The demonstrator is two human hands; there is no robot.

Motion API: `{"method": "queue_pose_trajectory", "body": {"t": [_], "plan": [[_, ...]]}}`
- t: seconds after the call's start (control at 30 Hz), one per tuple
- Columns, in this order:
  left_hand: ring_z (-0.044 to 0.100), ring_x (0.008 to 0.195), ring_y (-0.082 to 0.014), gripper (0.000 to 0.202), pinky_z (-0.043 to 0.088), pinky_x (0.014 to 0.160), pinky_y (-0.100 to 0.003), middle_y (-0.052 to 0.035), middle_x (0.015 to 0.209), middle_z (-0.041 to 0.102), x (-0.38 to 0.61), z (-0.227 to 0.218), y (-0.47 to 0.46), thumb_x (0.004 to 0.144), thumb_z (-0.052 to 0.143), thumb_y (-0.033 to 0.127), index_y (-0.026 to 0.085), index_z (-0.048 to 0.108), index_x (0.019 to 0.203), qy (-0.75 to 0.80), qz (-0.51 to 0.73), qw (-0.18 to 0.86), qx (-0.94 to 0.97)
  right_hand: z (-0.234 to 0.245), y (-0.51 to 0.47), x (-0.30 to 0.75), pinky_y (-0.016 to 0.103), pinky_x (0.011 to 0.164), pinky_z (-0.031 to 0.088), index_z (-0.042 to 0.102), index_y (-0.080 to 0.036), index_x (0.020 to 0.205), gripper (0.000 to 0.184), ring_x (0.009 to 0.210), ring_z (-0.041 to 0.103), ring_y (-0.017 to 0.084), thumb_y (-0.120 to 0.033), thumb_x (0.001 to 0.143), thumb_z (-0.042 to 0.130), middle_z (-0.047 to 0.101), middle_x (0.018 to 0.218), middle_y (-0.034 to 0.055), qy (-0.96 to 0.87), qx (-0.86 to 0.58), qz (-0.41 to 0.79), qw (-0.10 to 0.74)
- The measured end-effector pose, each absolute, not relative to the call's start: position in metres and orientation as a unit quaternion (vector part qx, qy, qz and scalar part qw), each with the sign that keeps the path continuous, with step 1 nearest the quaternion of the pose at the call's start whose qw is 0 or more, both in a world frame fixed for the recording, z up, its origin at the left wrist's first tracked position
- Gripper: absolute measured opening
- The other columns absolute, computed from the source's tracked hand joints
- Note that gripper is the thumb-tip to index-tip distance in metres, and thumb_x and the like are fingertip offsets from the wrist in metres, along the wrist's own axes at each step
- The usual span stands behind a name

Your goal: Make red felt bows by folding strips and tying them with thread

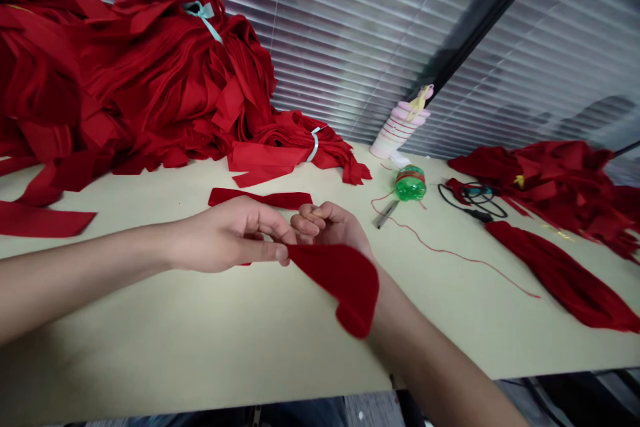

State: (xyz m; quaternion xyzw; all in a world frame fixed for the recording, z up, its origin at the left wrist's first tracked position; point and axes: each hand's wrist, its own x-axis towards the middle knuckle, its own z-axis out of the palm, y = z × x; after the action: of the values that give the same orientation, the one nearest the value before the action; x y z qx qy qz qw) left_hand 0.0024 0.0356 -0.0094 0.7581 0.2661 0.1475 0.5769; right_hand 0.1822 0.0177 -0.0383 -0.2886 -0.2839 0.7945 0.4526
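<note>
My left hand (225, 240) reaches in from the left, its thumb and fingers pinched on the end of a red fabric strip (345, 277). The strip's free end droops to the right, in front of my right wrist. My right hand (340, 227) is right beside the left fingertips, its fingers curled and pressed together. Whatever it may hold is too small to make out. Just behind my hands, another red strip (260, 198) lies on the pale table (200, 333).
Bundled red fabric strips (170, 80) with light blue ties are heaped at the back left. Right of my hands are a green plastic bottle piece (411, 183), scissors-like metal tool (386, 215), red thread (460, 255) and black cable (483, 213). More red fabric (550, 180) lies far right.
</note>
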Motion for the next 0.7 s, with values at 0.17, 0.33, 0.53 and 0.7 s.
{"method": "queue_pose_trajectory", "body": {"t": [0.17,0.33,0.53,0.7], "plan": [[0.054,0.07,-0.0152,0.016,0.039,0.06,-0.024,-0.0024,0.078,0.062,0.002,-0.022,0.03,0.08,0.05,0.021,0.02,0.064,0.087,0.309,0.144,0.311,0.887,-0.033,0.012,0.181,0.026,0.051,0.031,0.039,-0.018,0.046,0.019,0.049,0.039,0.012,-0.017,0.064,0.043,0.039,0.049,-0.0013,-0.47,-0.337,0.664,0.474],[0.055,0.071,-0.0181,0.017,0.036,0.064,-0.029,-0.0035,0.069,0.059,0.005,-0.034,0.028,0.078,0.044,0.012,0.018,0.057,0.07,0.331,0.168,0.155,0.916,-0.035,-0.006,0.172,0.026,0.054,0.03,0.043,-0.018,0.057,0.018,0.056,0.039,0.012,-0.014,0.075,0.041,0.043,0.059,-0.0012,-0.738,-0.408,0.362,0.396],[0.055,0.058,-0.0155,0.014,0.031,0.052,-0.027,-0.0017,0.065,0.064,0.007,-0.031,0.034,0.074,0.049,0.016,0.019,0.057,0.064,0.391,0.175,0.196,0.882,-0.047,-0.017,0.159,0.028,0.055,0.031,0.035,-0.02,0.063,0.018,0.058,0.038,0.013,-0.01,0.078,0.036,0.042,0.062,0.0,-0.796,-0.395,0.19,0.418],[0.059,0.062,-0.0158,0.012,0.037,0.053,-0.026,-0.0008,0.068,0.067,0.009,-0.03,0.037,0.072,0.051,0.018,0.019,0.062,0.066,0.412,0.204,0.277,0.844,-0.055,-0.017,0.156,0.029,0.059,0.036,0.037,-0.02,0.066,0.017,0.065,0.044,0.016,-0.009,0.078,0.036,0.047,0.067,0.0026,-0.794,-0.38,0.171,0.443]]}}
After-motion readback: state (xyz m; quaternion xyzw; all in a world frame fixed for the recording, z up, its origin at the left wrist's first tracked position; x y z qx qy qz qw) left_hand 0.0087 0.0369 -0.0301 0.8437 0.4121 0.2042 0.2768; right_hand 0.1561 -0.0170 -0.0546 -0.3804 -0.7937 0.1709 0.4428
